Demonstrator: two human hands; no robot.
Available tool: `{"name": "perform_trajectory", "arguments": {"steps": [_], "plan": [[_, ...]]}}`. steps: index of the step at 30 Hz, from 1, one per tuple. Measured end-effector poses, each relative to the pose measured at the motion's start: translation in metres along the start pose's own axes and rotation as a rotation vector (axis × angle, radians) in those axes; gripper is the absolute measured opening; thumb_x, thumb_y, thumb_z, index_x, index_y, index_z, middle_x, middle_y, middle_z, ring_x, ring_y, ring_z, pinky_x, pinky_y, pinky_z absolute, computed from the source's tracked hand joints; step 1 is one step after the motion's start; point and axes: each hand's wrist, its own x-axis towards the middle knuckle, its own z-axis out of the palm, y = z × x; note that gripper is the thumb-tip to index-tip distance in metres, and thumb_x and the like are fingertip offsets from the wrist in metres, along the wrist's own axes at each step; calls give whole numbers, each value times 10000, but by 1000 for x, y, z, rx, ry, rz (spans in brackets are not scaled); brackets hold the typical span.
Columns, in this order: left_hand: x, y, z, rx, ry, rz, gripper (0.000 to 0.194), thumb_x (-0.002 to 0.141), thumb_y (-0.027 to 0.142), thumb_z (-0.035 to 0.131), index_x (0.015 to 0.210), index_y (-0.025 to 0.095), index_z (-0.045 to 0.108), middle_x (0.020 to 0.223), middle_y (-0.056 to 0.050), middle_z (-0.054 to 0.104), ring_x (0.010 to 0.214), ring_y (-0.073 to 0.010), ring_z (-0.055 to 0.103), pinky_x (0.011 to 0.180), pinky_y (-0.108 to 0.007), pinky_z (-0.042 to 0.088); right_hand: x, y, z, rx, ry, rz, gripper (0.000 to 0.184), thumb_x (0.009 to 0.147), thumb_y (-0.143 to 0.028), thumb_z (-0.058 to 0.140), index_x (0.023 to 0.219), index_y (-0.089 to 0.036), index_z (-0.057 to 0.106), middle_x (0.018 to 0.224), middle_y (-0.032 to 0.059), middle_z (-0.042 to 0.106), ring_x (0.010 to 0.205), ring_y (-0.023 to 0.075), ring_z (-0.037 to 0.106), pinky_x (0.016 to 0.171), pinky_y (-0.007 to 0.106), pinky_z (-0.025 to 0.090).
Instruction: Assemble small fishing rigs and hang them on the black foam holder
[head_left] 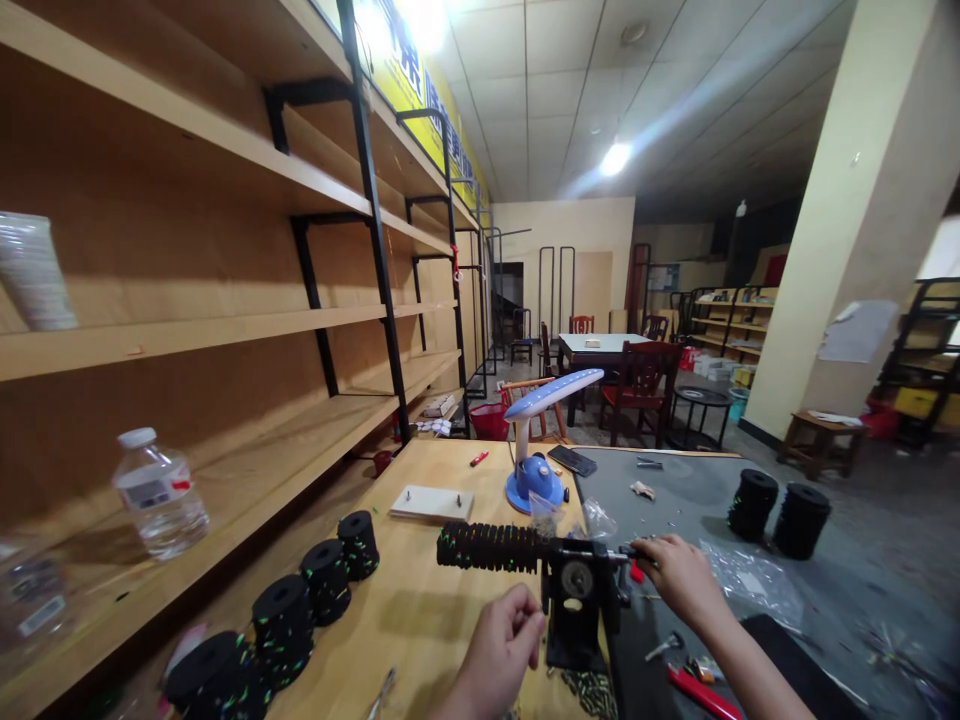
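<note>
So the main thing here is a small black machine [576,610], standing upright near the front of the work table [405,600], pretty much where the pale wood part meets the dark grey part [686,500]. Sticking out sideways from its left is a ribbed black roll [487,547] flecked with little coloured bits, mostly green.

The person's right hand [679,575] has its fingers closed on the handle [636,553] at the machine's right side. The left hand [504,645] is just below the roll, fingers curled in with the thumb up against them. Can't tell if anything thin is pinched in there.

Right at the foot of the machine there's a pile of small metal bits [590,692], and over by the right forearm a red-handled tool [703,692]. A clear plastic bag [757,582] lies flat past the right hand, with two black spools [776,512] standing beyond it.

Behind the machine sits a blue and white lamp [534,486], a dark phone [572,460] near its base, plus a white board [433,502] with two pegs off to the left. More flecked black spools [282,630] line the table's left side, and a water bottle [160,495] stands on the wooden shelving [247,440] next to it.
</note>
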Motion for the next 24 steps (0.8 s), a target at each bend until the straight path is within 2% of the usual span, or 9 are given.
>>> {"name": "perform_trajectory", "arguments": {"steps": [5, 9, 14, 17, 21, 24], "plan": [[-1, 5, 2, -63, 3, -5, 241, 795, 363, 572, 661, 202, 454, 491, 61, 454, 450, -112, 472, 476, -216, 339, 0, 1, 2, 10, -16, -2, 292, 860, -207, 528, 1071, -254, 724, 1051, 66, 755, 1034, 296, 620, 807, 368, 439], [0, -3, 3, -74, 38, -16, 271, 799, 393, 582, 655, 200, 459, 458, 58, 469, 434, -111, 471, 470, -214, 335, -1, 1, 3, 19, -21, -3, 299, 861, -199, 521, 1078, -249, 722, 1063, 66, 752, 1039, 298, 621, 812, 372, 449], [6, -14, 6, -169, 128, -17, 361, 777, 502, 612, 657, 198, 459, 446, 54, 500, 422, -104, 478, 471, -213, 342, 1, -1, 6, 28, -23, 8, 295, 840, -186, 544, 1056, -266, 730, 1051, 60, 757, 1026, 296, 631, 787, 362, 466], [8, -13, 8, -258, 141, -13, 429, 735, 578, 639, 653, 195, 463, 451, 50, 519, 422, -106, 499, 477, -219, 370, 3, -2, 8, 38, -11, 16, 282, 822, -183, 565, 1027, -266, 740, 1012, 63, 766, 996, 295, 646, 771, 356, 481], [6, -9, 13, -399, 105, -55, 473, 674, 619, 682, 666, 187, 490, 494, 21, 585, 446, -124, 546, 505, -244, 431, -2, -1, 6, 51, 44, 38, 314, 809, -161, 558, 1076, -193, 720, 1076, 117, 739, 1054, 307, 623, 844, 381, 485], [2, -5, 14, -468, 104, -77, 456, 667, 589, 711, 671, 176, 519, 558, -10, 635, 524, -140, 588, 584, -267, 472, -25, -11, 0, 98, 169, 83, 368, 872, -209, 467, 1176, -118, 653, 1167, 171, 684, 1118, 326, 575, 937, 444, 443]]}}
